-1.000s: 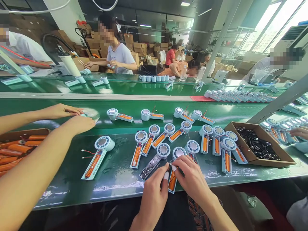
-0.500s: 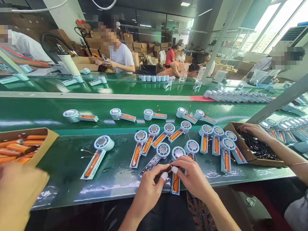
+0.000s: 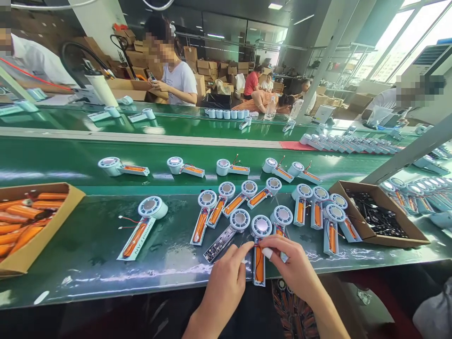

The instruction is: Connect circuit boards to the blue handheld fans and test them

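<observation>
1. Fan [image 3: 262,227] lies right between the two hands, its orange battery [image 3: 259,268] showing in the handle.
2. Left hand [image 3: 228,278] works from the left side, fingers curled, forefinger reaching to the red wires [image 3: 259,245]; can't tell if it grips anything.
3. Right hand [image 3: 298,268] comes in opposite, thumb and forefinger nearly together by those wires; what's between the tips is hidden.
4. And the dark strip seen in the fingers half a second ago is out of sight, with the fan's round head now fully uncovered!
5. Co-workers' hands have left the battery box [image 3: 71,203] and parts box [image 3: 399,207]; belt fans [image 3: 175,165] slide right.
</observation>
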### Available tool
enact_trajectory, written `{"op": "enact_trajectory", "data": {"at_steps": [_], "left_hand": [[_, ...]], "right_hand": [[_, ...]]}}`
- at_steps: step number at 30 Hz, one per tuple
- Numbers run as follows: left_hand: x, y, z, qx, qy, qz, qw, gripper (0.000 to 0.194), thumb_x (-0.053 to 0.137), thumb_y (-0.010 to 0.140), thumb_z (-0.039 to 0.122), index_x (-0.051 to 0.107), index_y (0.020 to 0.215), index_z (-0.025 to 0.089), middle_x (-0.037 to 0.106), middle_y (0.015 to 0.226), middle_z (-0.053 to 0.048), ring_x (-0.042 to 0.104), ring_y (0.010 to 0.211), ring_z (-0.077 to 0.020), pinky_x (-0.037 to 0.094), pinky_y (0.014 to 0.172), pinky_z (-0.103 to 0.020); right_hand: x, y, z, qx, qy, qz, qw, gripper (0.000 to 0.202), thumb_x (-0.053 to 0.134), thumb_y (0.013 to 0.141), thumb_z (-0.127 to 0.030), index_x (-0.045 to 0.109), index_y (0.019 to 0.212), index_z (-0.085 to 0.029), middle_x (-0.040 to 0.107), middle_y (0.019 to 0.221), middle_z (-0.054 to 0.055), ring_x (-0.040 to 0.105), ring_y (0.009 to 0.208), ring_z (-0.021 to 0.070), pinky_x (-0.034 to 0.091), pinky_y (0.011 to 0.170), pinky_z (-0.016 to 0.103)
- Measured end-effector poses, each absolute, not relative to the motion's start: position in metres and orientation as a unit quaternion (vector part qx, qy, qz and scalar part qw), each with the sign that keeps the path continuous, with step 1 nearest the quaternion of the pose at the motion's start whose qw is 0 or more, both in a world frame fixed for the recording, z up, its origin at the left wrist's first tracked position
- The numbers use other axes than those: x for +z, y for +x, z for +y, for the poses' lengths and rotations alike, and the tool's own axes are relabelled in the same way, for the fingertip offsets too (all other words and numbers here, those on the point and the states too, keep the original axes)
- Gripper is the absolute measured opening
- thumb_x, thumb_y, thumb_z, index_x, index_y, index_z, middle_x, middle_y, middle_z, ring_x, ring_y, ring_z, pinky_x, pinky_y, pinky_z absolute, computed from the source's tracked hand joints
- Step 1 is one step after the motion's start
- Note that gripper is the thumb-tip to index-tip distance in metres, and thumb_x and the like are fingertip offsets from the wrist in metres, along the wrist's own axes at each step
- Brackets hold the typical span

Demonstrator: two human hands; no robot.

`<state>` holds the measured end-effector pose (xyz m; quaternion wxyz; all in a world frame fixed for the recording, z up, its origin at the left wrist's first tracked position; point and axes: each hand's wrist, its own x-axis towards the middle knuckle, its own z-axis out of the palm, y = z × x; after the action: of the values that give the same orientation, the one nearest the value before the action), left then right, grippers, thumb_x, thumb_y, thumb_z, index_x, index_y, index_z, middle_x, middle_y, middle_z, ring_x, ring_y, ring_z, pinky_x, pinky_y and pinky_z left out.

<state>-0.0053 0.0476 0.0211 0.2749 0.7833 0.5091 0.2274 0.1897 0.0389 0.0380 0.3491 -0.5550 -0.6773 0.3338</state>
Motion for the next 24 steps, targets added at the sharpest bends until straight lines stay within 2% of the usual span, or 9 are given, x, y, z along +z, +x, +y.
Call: {"op": "enact_trajectory", "data": {"at_steps": [4,6,9,17,21,24], "left_hand": [[0.030,-0.005,0.047,0.122,0.829,0.515,0.181,0.061,0.041,0.085,-0.004,0.067,0.130,0.029,0.069,0.098,-0.006,0.075,0.077,-0.0206,0.058,0.066,-0.026],[0.033,-0.006,0.047,0.098,0.843,0.507,0.148,0.064,0.042,0.084,-0.006,0.066,0.131,0.029,0.068,0.096,-0.006,0.075,0.074,-0.0206,0.056,0.063,-0.025],[0.034,-0.007,0.048,0.105,0.843,0.505,0.153,0.063,0.041,0.085,-0.006,0.066,0.131,0.029,0.068,0.096,-0.007,0.074,0.072,-0.0198,0.055,0.060,-0.024],[0.030,-0.006,0.047,0.164,0.810,0.505,0.249,0.061,0.038,0.087,-0.003,0.068,0.128,0.031,0.071,0.098,-0.005,0.075,0.080,-0.0210,0.058,0.067,-0.028],[0.023,-0.004,0.048,0.259,0.765,0.509,0.297,0.053,0.038,0.091,0.005,0.054,0.138,0.025,0.075,0.109,-0.007,0.075,0.097,-0.0236,0.059,0.080,-0.034],[0.019,-0.002,0.050,0.313,0.720,0.536,0.311,0.038,0.039,0.094,0.014,0.053,0.130,0.020,0.079,0.100,-0.007,0.077,0.090,-0.0243,0.060,0.076,-0.035]], "right_hand": [[0.029,0.177,0.048,0.417,-0.574,-0.553,0.437,0.030,0.062,0.093,-0.047,0.071,0.103,-0.020,0.074,0.082,0.005,0.067,0.070,0.0190,0.058,0.068,0.031],[0.025,0.172,0.050,0.447,-0.560,-0.509,0.476,0.035,0.067,0.089,-0.051,0.068,0.103,-0.018,0.073,0.078,0.005,0.066,0.067,0.0186,0.059,0.066,0.032],[0.021,0.168,0.051,0.448,-0.559,-0.497,0.490,0.035,0.070,0.087,-0.051,0.068,0.094,-0.017,0.073,0.077,0.006,0.067,0.068,0.0192,0.059,0.066,0.032],[0.024,0.166,0.044,0.395,-0.563,-0.547,0.477,0.017,0.065,0.089,-0.032,0.076,0.093,-0.020,0.073,0.092,0.007,0.068,0.086,0.0212,0.055,0.074,0.030],[0.029,0.162,0.046,0.319,-0.574,-0.615,0.437,0.014,0.058,0.089,-0.022,0.072,0.089,-0.021,0.070,0.084,0.004,0.064,0.074,0.0178,0.052,0.066,0.027],[0.033,0.159,0.048,0.277,-0.580,-0.651,0.403,0.015,0.055,0.088,-0.017,0.069,0.087,-0.021,0.067,0.080,0.002,0.061,0.066,0.0151,0.050,0.062,0.025]]}}
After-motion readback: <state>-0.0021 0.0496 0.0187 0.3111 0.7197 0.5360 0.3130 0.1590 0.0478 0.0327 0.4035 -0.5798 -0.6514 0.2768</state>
